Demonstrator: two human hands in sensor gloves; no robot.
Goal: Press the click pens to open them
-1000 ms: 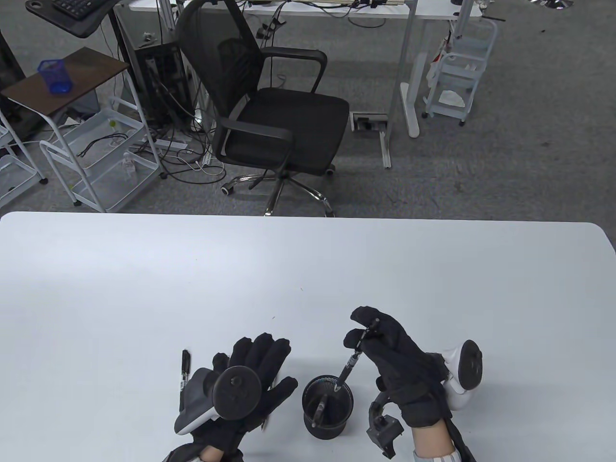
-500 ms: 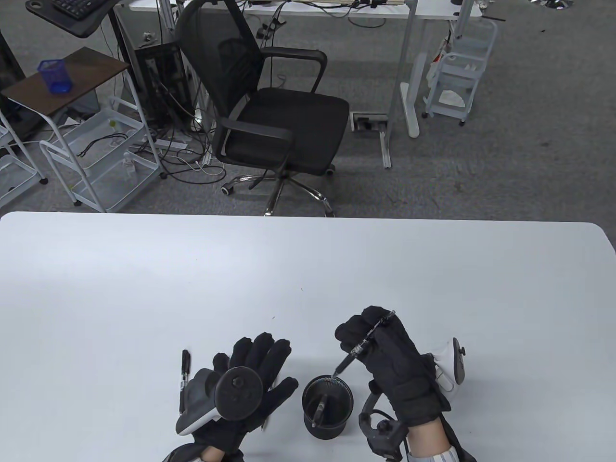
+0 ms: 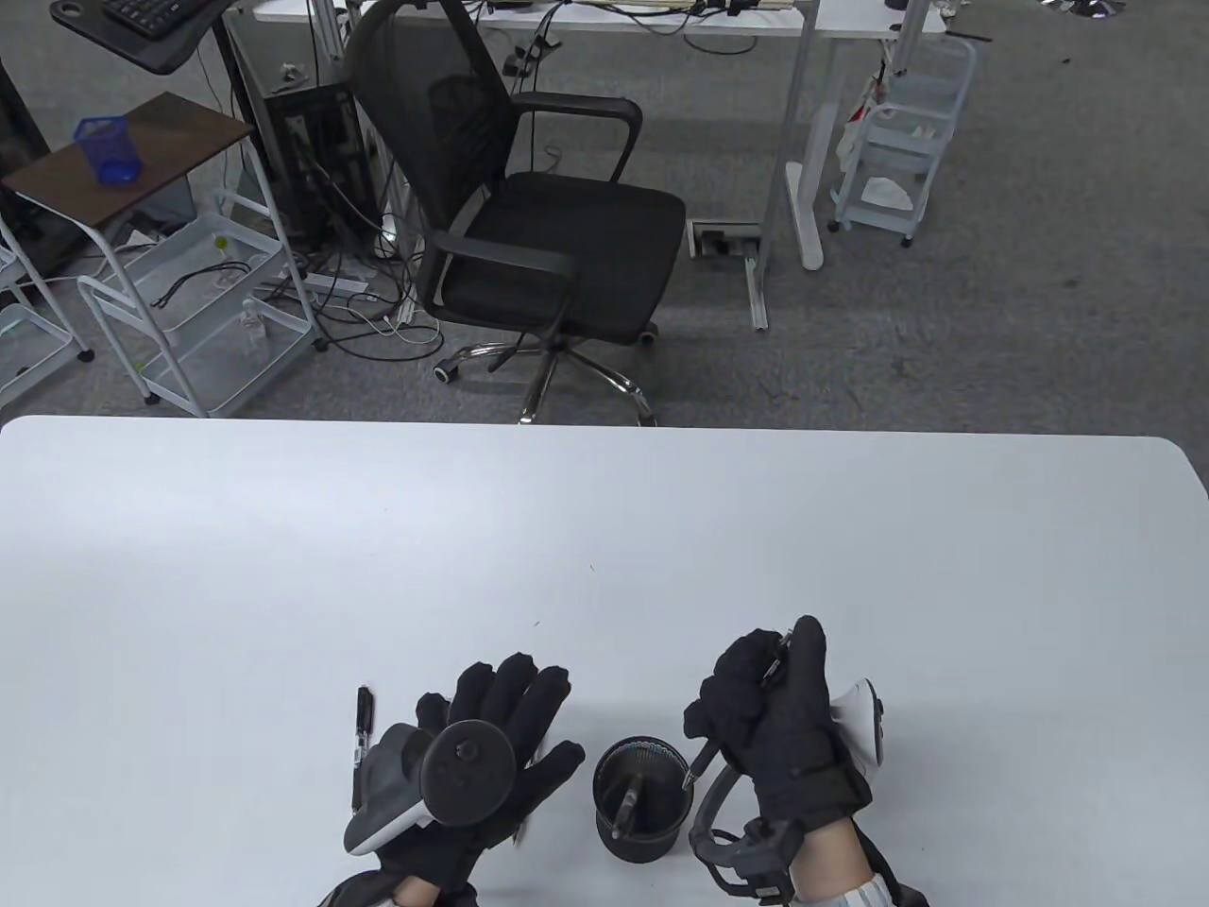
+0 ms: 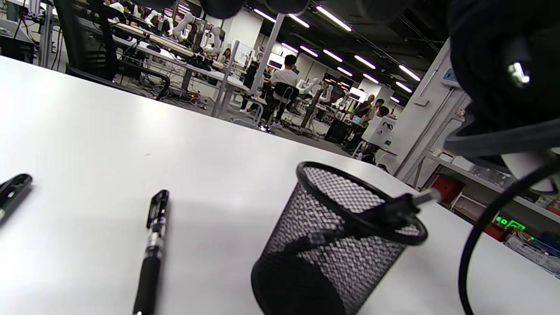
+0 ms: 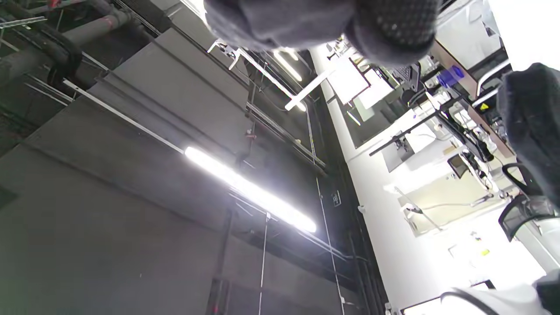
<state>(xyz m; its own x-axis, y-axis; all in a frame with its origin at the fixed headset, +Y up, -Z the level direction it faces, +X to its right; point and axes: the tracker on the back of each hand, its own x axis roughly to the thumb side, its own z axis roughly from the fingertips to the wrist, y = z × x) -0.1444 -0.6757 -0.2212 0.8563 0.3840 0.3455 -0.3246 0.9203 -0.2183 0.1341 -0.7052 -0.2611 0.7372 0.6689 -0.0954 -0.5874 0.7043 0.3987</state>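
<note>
The right hand point(image 3: 779, 723) was closed in a fist around one pen point(image 3: 701, 759), held just right of the cup point(image 3: 643, 799); its tip end showed below the fist and its button end point(image 3: 780, 652) emerged beside the raised thumb point(image 3: 808, 652). Whether the thumb was already pressing the button could not be told. The left hand point(image 3: 491, 746) lay flat on the table point(image 3: 604, 529), fingers spread and holding nothing. Two pens lay on the table by that hand: one to its left point(image 3: 363, 732), and another point(image 4: 154, 245) visible in the left wrist view. One more pen point(image 3: 627, 801) leaned inside the cup, against its rim. Progress was judged partial: the held pen appeared about to be clicked, the pen in the cup remained to be taken, and the state of the two lying pens could not be read.
</note>
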